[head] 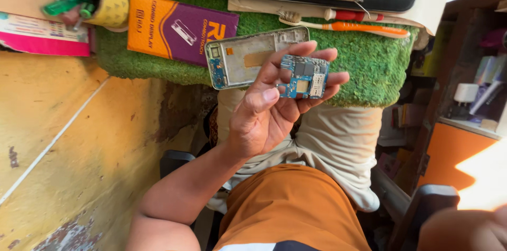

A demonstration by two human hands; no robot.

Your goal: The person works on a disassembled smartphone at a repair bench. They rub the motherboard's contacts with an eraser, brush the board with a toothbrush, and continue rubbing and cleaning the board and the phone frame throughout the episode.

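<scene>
Your left hand (266, 111) cradles a small blue circuit board (304, 76) on half-curled fingers above the silver phone frame (243, 58); your right hand (470, 230), barely visible, is unreadable.

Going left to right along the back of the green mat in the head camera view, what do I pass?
Yellow cup with a green tool in it → orange and purple box → opened phone frame → blue circuit board held in the left hand → orange toothbrush.
</scene>
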